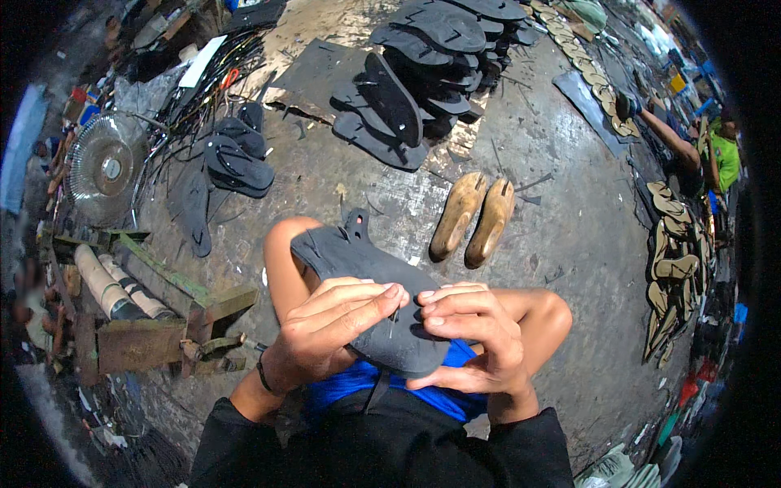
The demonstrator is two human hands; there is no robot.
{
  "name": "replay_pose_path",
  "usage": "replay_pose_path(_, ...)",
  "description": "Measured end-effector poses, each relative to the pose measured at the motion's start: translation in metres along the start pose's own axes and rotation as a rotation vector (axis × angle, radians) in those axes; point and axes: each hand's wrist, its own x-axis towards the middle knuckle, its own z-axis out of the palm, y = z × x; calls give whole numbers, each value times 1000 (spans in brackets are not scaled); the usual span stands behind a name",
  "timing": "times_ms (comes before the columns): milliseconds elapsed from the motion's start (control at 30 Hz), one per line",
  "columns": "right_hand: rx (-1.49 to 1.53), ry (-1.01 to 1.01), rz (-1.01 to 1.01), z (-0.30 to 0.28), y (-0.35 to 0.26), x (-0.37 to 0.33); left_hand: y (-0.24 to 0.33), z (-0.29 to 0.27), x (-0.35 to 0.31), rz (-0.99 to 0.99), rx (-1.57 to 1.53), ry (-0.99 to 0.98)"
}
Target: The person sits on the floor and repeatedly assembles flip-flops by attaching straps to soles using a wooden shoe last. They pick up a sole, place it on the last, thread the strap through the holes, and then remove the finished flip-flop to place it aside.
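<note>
**Over the lap: both hands on a dark sandal sole**

Over the knees, left hand (pixel 329 329) and right hand (pixel 472 337) both grasp a dark rubber sandal sole (pixel 366 281). Sole lies tilted across the lap, toe end pointing up-left, strap loop (pixel 356 224) sticking up at the far end. Left fingers lie flat over the top face, right fingers curl round the near edge. Fingertips almost meet mid-sole.

Packages/labels: none readable. White flat sheet (pixel 201 61) upper left, among clutter. Coloured boxes at the right rim, too small and blurred to tell.

Hidden/unclear: underside of the sole, plus its near end behind the right hand. Thin strap hangs below the sole onto the blue shorts (pixel 443 398); its attachment is out of sight. Left edge of view blurred.

Around: two wooden shoe lasts (pixel 474 218) side by side on the concrete floor (pixel 561 236), just beyond the knees. Stack of black soles (pixel 443 53) top centre, finished black sandals (pixel 236 159) upper left. Fan (pixel 104 167) at left, wooden bench frame (pixel 167 313) beside the left knee. Tan cut-out soles (pixel 674 268) in a row at right, where another person's arm (pixel 671 138) reaches in.
</note>
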Motion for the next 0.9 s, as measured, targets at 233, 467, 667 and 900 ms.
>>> replay_pose_path(233, -195, -168, -54, -7, -7, 5, 17, 0, -13, -197, -151, 6)
replay_pose_path(467, -172, -289, 44, -2, -5, 3, 3, 3, -32, -167, -286, 46)
replay_pose_path(667, -185, -310, 34, 7, 2, 5, -4, -2, -35, -100, -315, 91)
replay_pose_path(900, 63, -336, -36, 7, 49, 18, -5, 15, -34, -137, -317, 288)
